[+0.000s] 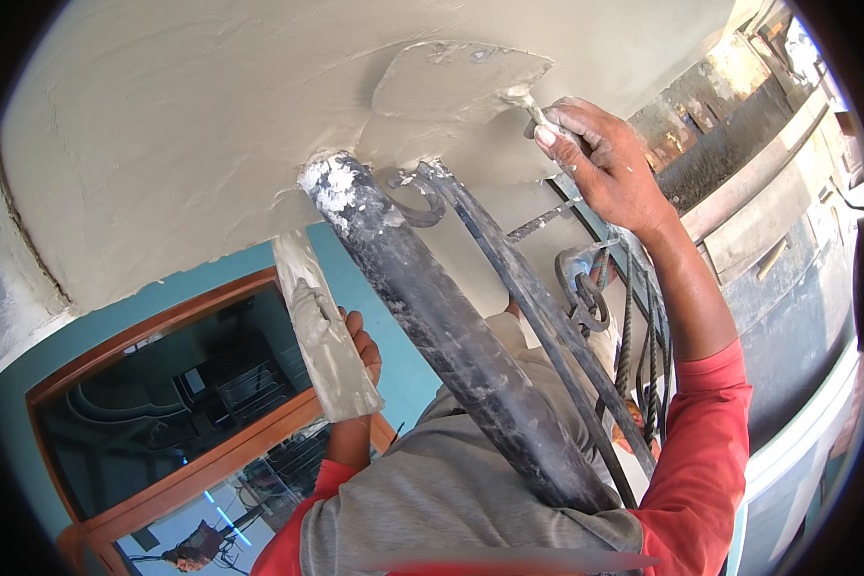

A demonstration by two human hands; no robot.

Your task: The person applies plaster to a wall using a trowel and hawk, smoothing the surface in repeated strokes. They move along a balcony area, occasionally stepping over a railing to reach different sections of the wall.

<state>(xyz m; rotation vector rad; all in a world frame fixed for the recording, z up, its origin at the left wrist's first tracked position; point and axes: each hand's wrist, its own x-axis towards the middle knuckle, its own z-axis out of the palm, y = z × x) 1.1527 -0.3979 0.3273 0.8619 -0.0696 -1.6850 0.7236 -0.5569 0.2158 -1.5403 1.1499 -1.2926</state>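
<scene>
My right hand (600,158) is closed round the short handle of a plastering trowel (442,84), whose plaster-smeared blade lies against the wet grey plaster surface (182,125). Plaster specks dot the fingers. Lower left, my left hand (363,344) grips a long narrow board (322,326) coated with grey plaster. The fingertips show at its right edge, and the rest of the hand is behind it. Between my arms a dark round metal pipe (442,336), crusted white at its upper end, slants up to the plaster.
Flat metal bars (538,312) with scrolls run beside the pipe, close to my right forearm. Ropes (643,336) hang behind them. A wood-framed glass window (182,394) is set in a teal wall (394,326) at left. Stained sheets (787,259) stand at right.
</scene>
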